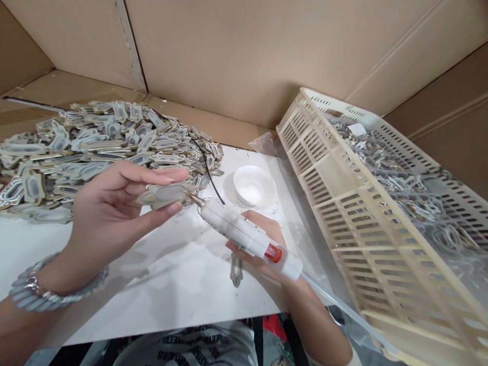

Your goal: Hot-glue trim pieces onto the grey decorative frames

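Pale, oval-centred plate (168,194), left hand (118,206) pinching; white tool (236,229), right hand (269,226) gripping; to their right, crate (330,175) of bagged pieces (423,206).

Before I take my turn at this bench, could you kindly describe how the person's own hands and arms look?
Both the left hand and the right hand are ungloved. The left wrist wears beaded bracelets in pale blue-grey and white, with a silvery piece. The right forearm is bare down to what looks like a pale sleeve edge.
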